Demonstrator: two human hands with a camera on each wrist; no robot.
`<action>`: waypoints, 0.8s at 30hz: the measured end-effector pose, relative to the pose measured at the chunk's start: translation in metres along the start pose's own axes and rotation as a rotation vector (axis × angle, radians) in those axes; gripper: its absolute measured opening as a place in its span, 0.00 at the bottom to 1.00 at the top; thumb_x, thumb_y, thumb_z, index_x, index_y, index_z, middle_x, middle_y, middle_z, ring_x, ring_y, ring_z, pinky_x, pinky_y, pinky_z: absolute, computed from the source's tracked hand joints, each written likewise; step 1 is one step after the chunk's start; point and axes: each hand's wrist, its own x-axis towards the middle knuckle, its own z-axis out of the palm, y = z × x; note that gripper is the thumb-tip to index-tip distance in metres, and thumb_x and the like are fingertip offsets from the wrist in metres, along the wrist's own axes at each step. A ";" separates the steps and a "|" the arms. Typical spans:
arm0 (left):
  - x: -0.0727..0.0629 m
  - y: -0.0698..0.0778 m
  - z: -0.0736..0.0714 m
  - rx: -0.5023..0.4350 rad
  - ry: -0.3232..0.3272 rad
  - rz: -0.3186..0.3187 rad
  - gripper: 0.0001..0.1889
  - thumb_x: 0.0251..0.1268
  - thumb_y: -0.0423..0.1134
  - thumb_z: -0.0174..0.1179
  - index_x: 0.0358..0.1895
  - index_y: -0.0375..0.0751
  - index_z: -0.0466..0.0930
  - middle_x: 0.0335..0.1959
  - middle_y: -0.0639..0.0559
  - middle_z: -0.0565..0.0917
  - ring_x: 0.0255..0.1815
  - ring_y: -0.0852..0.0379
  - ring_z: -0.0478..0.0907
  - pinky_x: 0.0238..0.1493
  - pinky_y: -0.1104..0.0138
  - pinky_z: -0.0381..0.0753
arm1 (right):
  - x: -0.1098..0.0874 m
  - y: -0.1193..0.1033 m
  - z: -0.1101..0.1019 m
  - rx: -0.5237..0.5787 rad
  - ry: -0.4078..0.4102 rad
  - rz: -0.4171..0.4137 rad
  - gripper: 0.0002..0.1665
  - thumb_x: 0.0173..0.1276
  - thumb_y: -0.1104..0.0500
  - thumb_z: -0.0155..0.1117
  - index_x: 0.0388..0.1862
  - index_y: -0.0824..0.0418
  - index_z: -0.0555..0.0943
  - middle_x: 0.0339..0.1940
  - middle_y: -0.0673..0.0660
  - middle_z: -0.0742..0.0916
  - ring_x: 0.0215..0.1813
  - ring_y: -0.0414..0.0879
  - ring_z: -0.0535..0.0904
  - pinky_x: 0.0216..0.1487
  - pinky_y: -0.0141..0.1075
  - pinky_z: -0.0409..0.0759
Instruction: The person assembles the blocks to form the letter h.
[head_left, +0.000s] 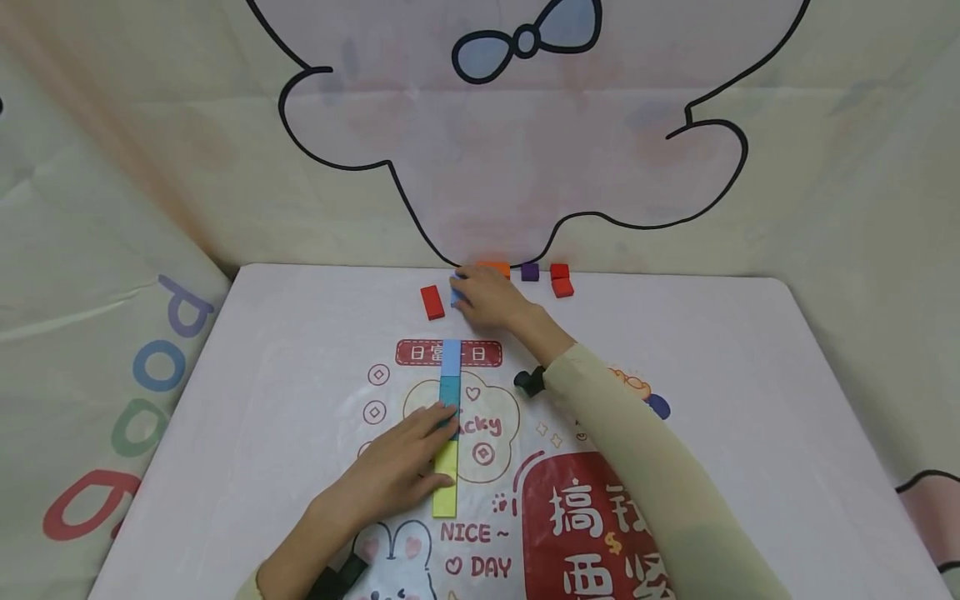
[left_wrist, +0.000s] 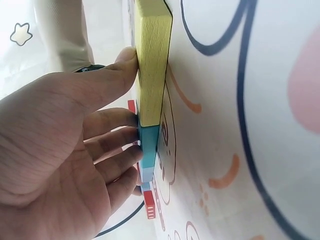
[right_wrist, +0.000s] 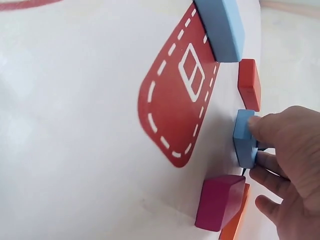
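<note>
Far back on a white counter [head_left: 720,358], right hand [head_left: 489,296] pinching a light blue block [right_wrist: 244,145], red block [head_left: 432,302] beside it, closer in, left hand [head_left: 397,458], fingers relaxed, touching a row of blue, teal and yellow blocks [head_left: 449,390].

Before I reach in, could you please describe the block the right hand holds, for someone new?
On the white table, look to the far edge, where the right hand reaches. It holds a light blue block, between a red block and a magenta block in the right wrist view. Its colour separates it from both neighbours; a second light blue block lies across the red printed banner instead.
</note>
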 end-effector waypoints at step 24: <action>-0.001 0.005 -0.004 0.018 -0.030 -0.015 0.40 0.66 0.52 0.73 0.78 0.40 0.71 0.83 0.48 0.68 0.85 0.44 0.64 0.83 0.48 0.69 | -0.022 -0.001 0.003 0.152 0.084 -0.052 0.32 0.73 0.45 0.70 0.73 0.53 0.80 0.73 0.56 0.82 0.74 0.52 0.78 0.77 0.49 0.79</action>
